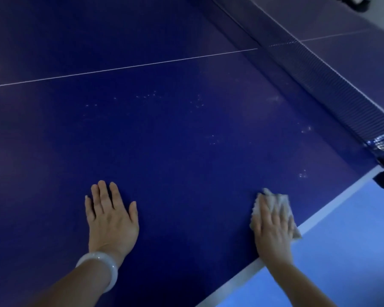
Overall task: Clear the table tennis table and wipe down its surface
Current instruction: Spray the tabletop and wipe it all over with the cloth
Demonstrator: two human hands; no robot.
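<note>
Hands, two: left hand [111,214] flat, fingers straight, on table [186,129]; right hand [273,224] presses one cloth [277,201].

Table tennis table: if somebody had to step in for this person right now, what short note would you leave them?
Left hand: flat on the table, fingers straight, holding nothing.
Right hand: pressing a cloth flat on the table near its white side edge, close to the net.
Done: no bats or balls in view on this half.
Left: pale spots and smudges show farther out towards the centre line and the net; wipe those. The far half is mostly out of view, so check it.
</note>
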